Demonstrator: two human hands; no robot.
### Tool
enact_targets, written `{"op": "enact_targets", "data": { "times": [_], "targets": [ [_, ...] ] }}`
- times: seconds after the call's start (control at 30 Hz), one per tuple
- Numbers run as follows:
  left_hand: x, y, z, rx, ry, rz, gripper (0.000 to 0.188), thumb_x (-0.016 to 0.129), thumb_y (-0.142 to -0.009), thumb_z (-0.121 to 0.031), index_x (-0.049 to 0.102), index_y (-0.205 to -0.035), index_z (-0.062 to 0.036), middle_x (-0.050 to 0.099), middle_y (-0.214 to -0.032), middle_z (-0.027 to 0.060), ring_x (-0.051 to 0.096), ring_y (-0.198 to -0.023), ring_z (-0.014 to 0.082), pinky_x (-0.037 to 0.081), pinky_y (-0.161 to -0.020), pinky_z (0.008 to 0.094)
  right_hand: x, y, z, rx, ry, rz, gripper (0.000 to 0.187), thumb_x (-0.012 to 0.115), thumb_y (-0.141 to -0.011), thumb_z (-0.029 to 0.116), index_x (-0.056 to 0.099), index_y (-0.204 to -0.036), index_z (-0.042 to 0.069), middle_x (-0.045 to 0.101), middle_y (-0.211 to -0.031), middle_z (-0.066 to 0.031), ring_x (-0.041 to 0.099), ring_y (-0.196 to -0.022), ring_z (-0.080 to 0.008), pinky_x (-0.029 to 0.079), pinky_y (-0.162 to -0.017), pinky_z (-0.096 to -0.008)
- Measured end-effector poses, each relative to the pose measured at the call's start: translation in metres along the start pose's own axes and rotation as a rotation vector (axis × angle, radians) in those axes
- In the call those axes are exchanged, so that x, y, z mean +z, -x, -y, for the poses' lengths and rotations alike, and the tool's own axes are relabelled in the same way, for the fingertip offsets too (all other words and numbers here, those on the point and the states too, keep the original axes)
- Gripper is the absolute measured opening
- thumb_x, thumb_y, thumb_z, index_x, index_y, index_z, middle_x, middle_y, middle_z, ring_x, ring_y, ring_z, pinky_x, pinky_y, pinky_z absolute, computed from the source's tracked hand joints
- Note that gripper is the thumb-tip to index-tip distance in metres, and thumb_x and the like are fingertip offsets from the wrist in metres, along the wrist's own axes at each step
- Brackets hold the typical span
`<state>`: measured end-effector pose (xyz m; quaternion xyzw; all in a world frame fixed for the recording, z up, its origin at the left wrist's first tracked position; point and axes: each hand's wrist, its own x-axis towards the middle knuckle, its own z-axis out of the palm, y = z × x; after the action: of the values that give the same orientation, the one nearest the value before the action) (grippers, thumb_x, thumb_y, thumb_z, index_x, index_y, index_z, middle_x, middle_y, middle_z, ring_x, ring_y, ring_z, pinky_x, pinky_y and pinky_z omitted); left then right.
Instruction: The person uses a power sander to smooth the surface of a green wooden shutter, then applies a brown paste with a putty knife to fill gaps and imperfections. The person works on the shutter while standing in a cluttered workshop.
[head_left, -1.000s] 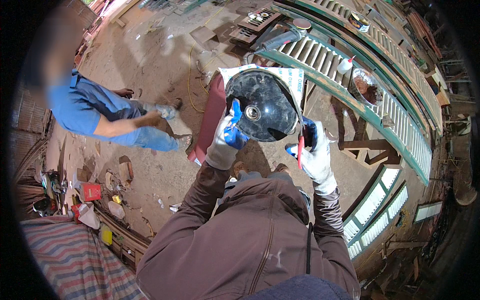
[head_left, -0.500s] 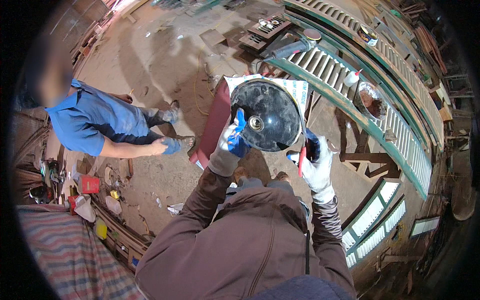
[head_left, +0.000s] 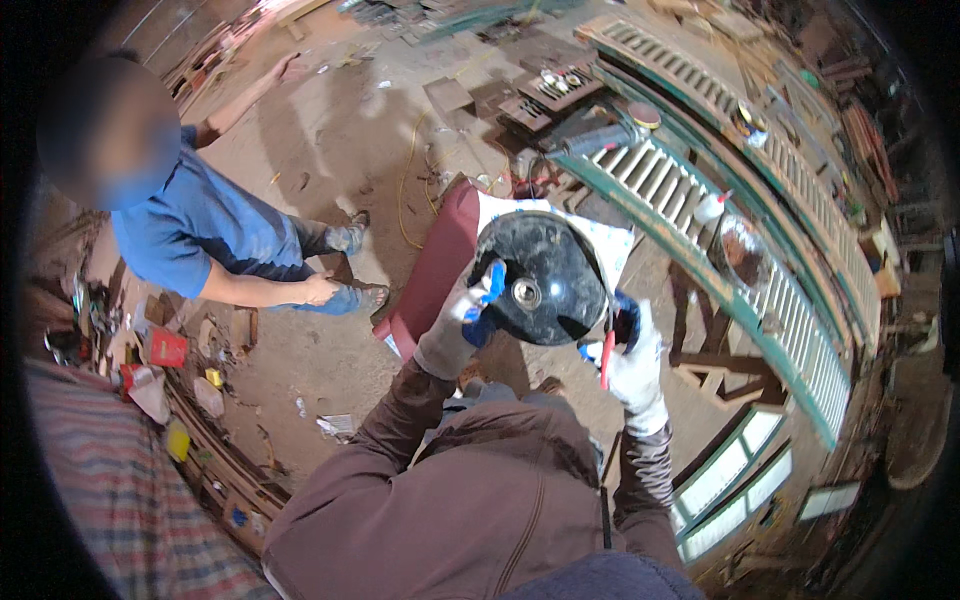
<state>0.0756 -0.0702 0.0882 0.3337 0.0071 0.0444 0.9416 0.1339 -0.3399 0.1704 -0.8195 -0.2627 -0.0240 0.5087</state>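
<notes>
My left hand [head_left: 458,325], in a grey-white glove with blue fingers, grips a round black backing pad [head_left: 550,280] with a metal hub near its middle. Its thumb lies over the pad's face. Pinned behind the pad is a large sheet of sandpaper [head_left: 436,262], dark red on one side and white with blue print on the other. At the pad's right edge, my gloved right hand [head_left: 637,372] is closed around red-handled scissors [head_left: 606,360]. Their blades point away from me along the sheet's edge; how far they are parted is hard to make out.
A co-worker in a blue shirt [head_left: 215,225] stands at the left. Green-edged slatted shutters [head_left: 690,225] at the right bear a power tool [head_left: 600,138], a white bottle [head_left: 711,207] and a round clear dish [head_left: 742,250]. A striped cloth [head_left: 110,480] hangs lower left.
The pad, sheet and both my hands sit slightly lower in view, with the pad also further right. The co-worker has come closer in view and stretched out one arm.
</notes>
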Motion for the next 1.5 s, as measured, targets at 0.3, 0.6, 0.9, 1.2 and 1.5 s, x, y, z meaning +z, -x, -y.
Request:
{"op": "enact_targets", "data": {
  "times": [0.3, 0.6, 0.9, 1.2, 1.5],
  "targets": [
    [0.007, 0.027, 0.026, 0.0, 0.097, -0.132, 0.047, 0.062, -0.103, -0.021, 0.052, -0.145, -0.0041, 0.061, -0.137, 0.0057, 0.058, -0.124, 0.0165, 0.045, -0.11, 0.0361, 0.04, 0.04, -0.047, 0.17, -0.237, 0.166, 0.043, 0.08, -0.087, 0.011, 0.057, -0.121, -0.001, 0.066, -0.112, -0.0099, 0.061, -0.102, -0.0206, 0.049, -0.092, -0.0348],
    [-0.02, 0.045, 0.03, 0.066, 0.002, -0.258, 0.046, 0.072, -0.097, -0.017, 0.058, -0.138, -0.0009, 0.065, -0.131, 0.0067, 0.061, -0.115, 0.0149, 0.052, -0.103, 0.0333, 0.068, 0.042, -0.063, 0.218, -0.321, 0.171, 0.047, 0.08, -0.08, -0.002, 0.058, -0.121, 0.002, 0.063, -0.103, -0.0047, 0.056, -0.093, -0.0151, 0.046, -0.087, -0.0299],
    [-0.025, 0.042, 0.03, 0.087, 0.156, -0.201, 0.053, 0.071, -0.097, -0.021, 0.054, -0.143, -0.0011, 0.062, -0.137, 0.0078, 0.059, -0.122, 0.0174, 0.049, -0.106, 0.0358, 0.069, 0.028, -0.033, 0.29, -0.362, 0.189, 0.04, 0.08, -0.081, -0.001, 0.059, -0.115, 0.002, 0.062, -0.098, -0.0036, 0.057, -0.09, -0.0153, 0.049, -0.084, -0.0312],
    [-0.01, 0.038, 0.003, 0.039, 0.085, -0.15, 0.052, 0.07, -0.098, -0.02, 0.052, -0.144, -0.0017, 0.062, -0.136, 0.0068, 0.059, -0.123, 0.0171, 0.048, -0.107, 0.0351, 0.067, 0.029, -0.025, 0.316, -0.382, 0.092, 0.042, 0.081, -0.076, -0.002, 0.059, -0.111, 0.003, 0.057, -0.092, -0.0008, 0.054, -0.083, -0.0131, 0.047, -0.078, -0.0299],
    [0.002, 0.042, -0.013, 0.047, 0.02, -0.121, 0.053, 0.072, -0.097, -0.021, 0.052, -0.143, -0.0028, 0.063, -0.135, 0.0067, 0.059, -0.122, 0.0163, 0.046, -0.108, 0.0356, 0.063, 0.034, -0.013, 0.335, -0.535, 0.003, 0.04, 0.081, -0.069, -0.007, 0.059, -0.1, 0.004, 0.057, -0.083, 0.0005, 0.054, -0.069, -0.0094, 0.047, -0.061, -0.0254]
  ]
}}
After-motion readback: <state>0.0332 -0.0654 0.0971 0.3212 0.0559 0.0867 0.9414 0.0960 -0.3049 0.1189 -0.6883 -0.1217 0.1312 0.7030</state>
